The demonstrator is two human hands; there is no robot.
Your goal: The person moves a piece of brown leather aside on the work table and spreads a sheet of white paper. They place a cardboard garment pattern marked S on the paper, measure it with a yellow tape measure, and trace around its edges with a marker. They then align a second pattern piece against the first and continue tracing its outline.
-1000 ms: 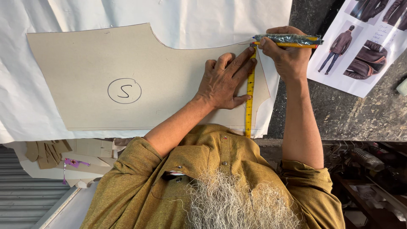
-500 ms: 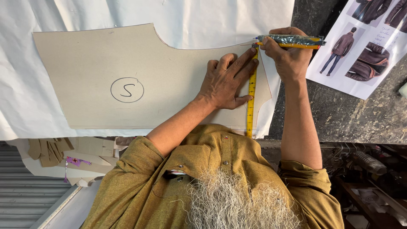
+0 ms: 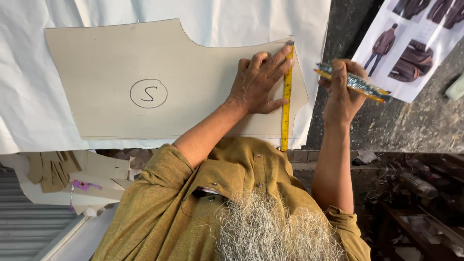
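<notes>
Beside the pattern edge, the right hand (image 3: 340, 94) clamps a pencil (image 3: 353, 83) lying crosswise, left hand (image 3: 258, 82) spread flat.

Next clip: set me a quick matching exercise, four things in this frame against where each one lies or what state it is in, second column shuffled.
Things:
1. left hand
2. right hand
3. yellow tape measure
4. sheet with garment pictures

Places or states:
A. lying on the dark table at the upper right
B. pressed flat on the beige paper pattern
C. lifted off the cloth, gripping a yellow pencil
D. stretched straight along the pattern's right edge

Pairs: 1-B, 2-C, 3-D, 4-A
</notes>
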